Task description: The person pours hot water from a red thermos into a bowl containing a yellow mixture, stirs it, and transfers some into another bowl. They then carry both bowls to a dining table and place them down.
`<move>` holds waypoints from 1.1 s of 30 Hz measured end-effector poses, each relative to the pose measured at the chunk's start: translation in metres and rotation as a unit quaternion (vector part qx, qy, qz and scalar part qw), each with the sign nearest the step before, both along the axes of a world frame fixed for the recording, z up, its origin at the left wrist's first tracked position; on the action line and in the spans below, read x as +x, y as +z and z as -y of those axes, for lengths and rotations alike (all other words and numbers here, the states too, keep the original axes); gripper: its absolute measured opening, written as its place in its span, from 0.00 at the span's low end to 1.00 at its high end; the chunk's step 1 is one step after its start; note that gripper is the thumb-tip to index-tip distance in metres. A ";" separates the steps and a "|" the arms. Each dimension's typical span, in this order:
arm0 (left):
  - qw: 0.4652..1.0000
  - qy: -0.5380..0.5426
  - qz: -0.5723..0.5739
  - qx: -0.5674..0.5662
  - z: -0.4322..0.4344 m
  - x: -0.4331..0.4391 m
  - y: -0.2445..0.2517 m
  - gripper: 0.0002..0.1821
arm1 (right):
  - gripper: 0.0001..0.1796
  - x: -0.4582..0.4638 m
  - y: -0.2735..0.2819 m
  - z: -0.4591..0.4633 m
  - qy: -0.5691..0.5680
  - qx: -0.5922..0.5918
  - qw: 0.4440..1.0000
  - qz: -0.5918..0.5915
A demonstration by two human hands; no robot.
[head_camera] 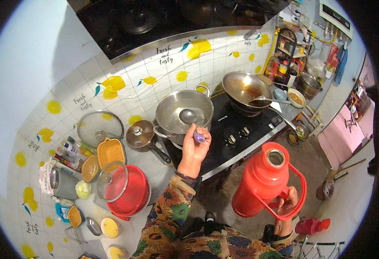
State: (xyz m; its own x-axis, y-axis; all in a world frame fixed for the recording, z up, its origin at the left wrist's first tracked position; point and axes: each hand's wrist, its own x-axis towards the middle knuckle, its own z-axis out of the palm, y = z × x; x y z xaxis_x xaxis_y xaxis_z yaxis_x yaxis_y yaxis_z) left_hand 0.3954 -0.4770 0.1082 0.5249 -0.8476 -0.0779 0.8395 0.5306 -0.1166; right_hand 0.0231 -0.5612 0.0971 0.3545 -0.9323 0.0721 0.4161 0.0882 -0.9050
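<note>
My left hand (196,145) is closed around the purple handle end of a metal ladle (189,116). The ladle's bowl is inside a two-handled steel pot (163,111) on the left side of the black gas stove (215,147). Clear liquid seems to lie in the pot. On the right, my right hand (288,202) grips the side handle of a red thermos flask (257,184). The flask's round mouth is uncovered and it leans slightly, held over the floor in front of the stove. My right fingers are partly hidden behind the handle.
A steel wok (241,85) with a spatula sits on the right burner, its long handle jutting past the stove edge. Left of the pot stand a lidded saucepan (141,137), orange baskets (111,152) and a red basin (133,191). Another red thermos (307,225) stands at lower right.
</note>
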 end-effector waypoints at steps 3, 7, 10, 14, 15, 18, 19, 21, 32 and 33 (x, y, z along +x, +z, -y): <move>0.993 -0.003 0.104 0.049 -0.015 -0.005 0.010 0.09 | 0.15 0.009 0.017 0.004 0.003 0.019 1.000 -0.017; 0.950 0.061 0.249 0.180 -0.056 -0.024 0.028 0.08 | 0.13 0.031 0.048 0.011 0.052 0.012 0.997 -0.057; 0.913 0.106 0.297 0.259 -0.080 -0.044 0.036 0.08 | 0.11 0.051 0.071 0.017 0.095 0.025 0.993 -0.069; 0.886 0.151 0.307 0.315 -0.099 -0.056 0.037 0.08 | 0.14 0.083 0.096 0.033 0.144 0.004 0.975 -0.167; 0.879 0.159 0.302 0.331 -0.101 -0.057 0.036 0.08 | 0.15 0.093 0.101 0.036 0.139 -0.015 0.970 -0.197; 0.890 0.159 0.294 0.311 -0.105 -0.053 0.030 0.06 | 0.18 0.125 0.114 0.044 0.150 -0.061 0.949 -0.270; 0.892 0.159 0.293 0.307 -0.107 -0.052 0.027 0.06 | 0.18 0.134 0.118 0.045 0.157 -0.080 0.940 -0.294; 0.893 0.156 0.303 0.294 -0.106 -0.046 0.023 0.06 | 0.19 0.155 0.129 0.052 0.168 -0.122 0.917 -0.341; 0.875 0.098 0.373 0.292 -0.101 -0.022 0.014 0.08 | 0.20 0.245 0.171 0.063 0.217 -0.225 0.824 -0.472; 0.874 0.093 0.375 0.296 -0.100 -0.021 0.013 0.08 | 0.20 0.251 0.172 0.064 0.214 -0.236 0.806 -0.500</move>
State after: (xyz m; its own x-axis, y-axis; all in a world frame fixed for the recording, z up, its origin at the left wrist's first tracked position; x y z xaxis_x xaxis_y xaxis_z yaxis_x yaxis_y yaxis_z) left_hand 0.3743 -0.3767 0.1211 0.7403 -0.6705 -0.0486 0.4554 0.4470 0.7699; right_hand 0.2740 -0.6255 0.2693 0.7364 -0.6623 -0.1386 -0.5189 -0.4213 -0.7438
